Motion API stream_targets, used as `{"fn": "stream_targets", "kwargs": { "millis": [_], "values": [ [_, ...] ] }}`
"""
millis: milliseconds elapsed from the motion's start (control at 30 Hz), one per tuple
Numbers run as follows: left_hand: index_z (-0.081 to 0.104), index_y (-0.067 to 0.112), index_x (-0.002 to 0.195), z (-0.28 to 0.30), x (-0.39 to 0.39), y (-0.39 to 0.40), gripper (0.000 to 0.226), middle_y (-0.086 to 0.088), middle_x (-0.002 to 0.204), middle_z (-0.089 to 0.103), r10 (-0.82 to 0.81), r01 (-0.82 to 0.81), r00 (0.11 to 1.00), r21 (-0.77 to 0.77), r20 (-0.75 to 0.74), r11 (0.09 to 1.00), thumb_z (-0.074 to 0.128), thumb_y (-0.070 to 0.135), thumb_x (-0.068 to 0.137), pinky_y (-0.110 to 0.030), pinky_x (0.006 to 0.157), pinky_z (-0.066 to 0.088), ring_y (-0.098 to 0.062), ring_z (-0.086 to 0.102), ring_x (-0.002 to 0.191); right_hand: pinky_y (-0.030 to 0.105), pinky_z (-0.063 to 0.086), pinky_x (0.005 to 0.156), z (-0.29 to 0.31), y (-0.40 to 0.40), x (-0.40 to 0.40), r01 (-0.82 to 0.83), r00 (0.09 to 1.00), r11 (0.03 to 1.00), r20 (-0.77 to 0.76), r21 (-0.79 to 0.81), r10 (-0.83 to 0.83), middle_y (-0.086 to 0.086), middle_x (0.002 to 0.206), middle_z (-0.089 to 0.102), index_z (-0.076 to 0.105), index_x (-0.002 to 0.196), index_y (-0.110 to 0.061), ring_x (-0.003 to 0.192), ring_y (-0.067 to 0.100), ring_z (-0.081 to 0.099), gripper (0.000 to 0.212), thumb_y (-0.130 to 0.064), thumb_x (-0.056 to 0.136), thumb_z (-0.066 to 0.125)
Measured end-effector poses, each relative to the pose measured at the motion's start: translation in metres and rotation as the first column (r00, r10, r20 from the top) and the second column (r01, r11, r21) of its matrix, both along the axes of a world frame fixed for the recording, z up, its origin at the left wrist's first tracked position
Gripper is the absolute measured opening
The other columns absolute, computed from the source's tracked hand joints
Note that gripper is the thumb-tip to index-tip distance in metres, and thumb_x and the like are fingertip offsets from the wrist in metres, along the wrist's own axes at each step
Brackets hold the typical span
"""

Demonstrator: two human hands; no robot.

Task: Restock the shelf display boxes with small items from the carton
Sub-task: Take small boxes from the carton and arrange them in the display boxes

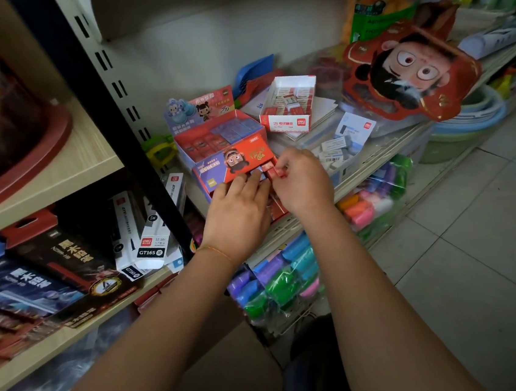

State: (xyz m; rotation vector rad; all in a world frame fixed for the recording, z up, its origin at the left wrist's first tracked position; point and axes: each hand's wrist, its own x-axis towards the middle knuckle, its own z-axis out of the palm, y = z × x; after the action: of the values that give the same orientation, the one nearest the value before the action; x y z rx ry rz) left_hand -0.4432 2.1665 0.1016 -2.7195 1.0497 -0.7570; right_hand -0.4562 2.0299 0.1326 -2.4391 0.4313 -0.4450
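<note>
Underfoot, seemingly pale floor tiles (479, 251)

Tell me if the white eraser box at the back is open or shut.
Open: the white eraser box has no lid on top, and wrapped erasers show inside.

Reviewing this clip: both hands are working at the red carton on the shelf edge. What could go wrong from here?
1. The red printed cardboard carton sits at the front edge of the shelf; pulling items out could drag it off.
2. The right hand pinches a small red wrapped item only by fingertips; that light grip may slip.
3. The left hand covers the carton's opening, so neighbouring pieces may spill out unseen.
</note>
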Motion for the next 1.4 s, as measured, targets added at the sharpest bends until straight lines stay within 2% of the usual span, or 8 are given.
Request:
{"fn": "stream_targets", "kwargs": {
  "millis": [100, 267, 567, 800, 967, 1067, 1267, 1400],
  "values": [
    [0.067, 0.009, 0.119, 0.001, 0.0, 0.003, 0.048, -0.009, 0.126, 0.065, 0.01, -0.01, 1.0, -0.013, -0.016, 1.0, 0.038, 0.031, 0.088, -0.042, 0.08, 0.044, -0.031, 0.061, 0.106, 0.038, 0.053, 0.073, -0.001, 0.0, 0.001, 0.031, 0.999, 0.999, -0.026, -0.024, -0.031, 0.006, 0.11, 0.056, 0.058, 0.109, -0.013, 0.095, 0.028, 0.061, 0.026, -0.027, 0.089, 0.065],
    [0.066, 0.008, 0.121, -0.002, 0.002, 0.01, 0.05, -0.009, 0.126, 0.065, 0.045, -0.048, 0.994, -0.033, -0.098, 0.998, 0.037, 0.032, 0.087, -0.044, 0.083, 0.048, -0.033, 0.06, 0.112, 0.032, 0.043, 0.066, -0.005, 0.008, 0.006, 0.099, 0.991, 0.994, -0.08, -0.053, -0.103, 0.008, 0.112, 0.055, 0.061, 0.108, -0.011, 0.095, 0.028, 0.061, 0.035, -0.039, 0.088, 0.065],
    [0.063, 0.011, 0.126, -0.004, -0.006, 0.01, 0.05, -0.007, 0.132, 0.061, 0.048, -0.093, 0.969, -0.176, -0.244, 0.98, 0.038, 0.034, 0.088, -0.041, 0.087, 0.045, -0.029, 0.06, 0.103, 0.036, 0.044, 0.069, -0.008, 0.018, 0.016, 0.111, 0.991, 0.984, -0.064, -0.137, -0.12, 0.008, 0.113, 0.053, 0.062, 0.108, -0.012, 0.098, 0.029, 0.061, 0.03, -0.037, 0.093, 0.06],
    [0.062, 0.012, 0.127, -0.001, -0.008, 0.01, 0.052, -0.006, 0.133, 0.061, 0.04, -0.125, 0.951, -0.264, -0.307, 0.956, 0.037, 0.033, 0.086, -0.04, 0.09, 0.041, -0.028, 0.058, 0.108, 0.034, 0.042, 0.066, -0.006, 0.022, 0.018, 0.196, 0.979, 0.979, -0.046, -0.057, -0.199, 0.01, 0.112, 0.059, 0.055, 0.111, -0.007, 0.097, 0.03, 0.063, 0.04, -0.04, 0.088, 0.062],
    [0.058, 0.011, 0.129, 0.007, -0.002, 0.002, 0.045, -0.005, 0.135, 0.055, 0.005, -0.176, 0.914, -0.385, -0.406, 0.906, 0.053, 0.022, 0.086, -0.04, 0.094, 0.034, -0.029, 0.049, 0.117, 0.032, 0.037, 0.065, -0.002, 0.024, 0.018, 0.25, 0.968, 0.968, -0.02, 0.033, -0.249, 0.012, 0.109, 0.062, 0.052, 0.109, -0.005, 0.096, 0.033, 0.063, 0.044, -0.042, 0.085, 0.062],
    [0.059, 0.011, 0.126, 0.011, 0.003, -0.002, 0.042, -0.006, 0.131, 0.053, -0.005, -0.184, 0.907, -0.407, -0.421, 0.895, 0.054, 0.02, 0.085, -0.043, 0.094, 0.036, -0.031, 0.048, 0.115, 0.032, 0.041, 0.066, -0.005, 0.021, 0.02, 0.228, 0.974, 0.972, -0.022, 0.06, -0.227, 0.012, 0.105, 0.064, 0.054, 0.106, -0.005, 0.095, 0.032, 0.063, 0.043, -0.043, 0.086, 0.062],
    [0.072, 0.015, 0.109, 0.025, 0.018, -0.01, 0.043, -0.012, 0.101, 0.054, -0.057, -0.246, 0.852, -0.495, -0.52, 0.833, 0.04, 0.018, 0.081, -0.042, 0.085, 0.043, -0.034, 0.05, 0.1, 0.035, 0.046, 0.063, -0.009, 0.015, 0.019, 0.133, 0.991, 0.989, 0.021, 0.062, -0.135, 0.01, 0.095, 0.064, 0.057, 0.098, -0.006, 0.084, 0.032, 0.062, 0.036, -0.038, 0.083, 0.064],
    [0.074, 0.017, 0.107, 0.036, 0.026, -0.015, 0.035, -0.014, 0.105, 0.054, -0.094, -0.265, 0.807, -0.499, -0.583, 0.825, 0.049, 0.004, 0.085, -0.032, 0.082, 0.042, -0.03, 0.052, 0.103, 0.034, 0.04, 0.061, -0.01, 0.006, 0.018, 0.041, 0.994, 0.997, 0.093, 0.069, -0.048, 0.012, 0.093, 0.062, 0.058, 0.093, -0.004, 0.085, 0.032, 0.059, 0.029, -0.029, 0.081, 0.067]
  ]
}}
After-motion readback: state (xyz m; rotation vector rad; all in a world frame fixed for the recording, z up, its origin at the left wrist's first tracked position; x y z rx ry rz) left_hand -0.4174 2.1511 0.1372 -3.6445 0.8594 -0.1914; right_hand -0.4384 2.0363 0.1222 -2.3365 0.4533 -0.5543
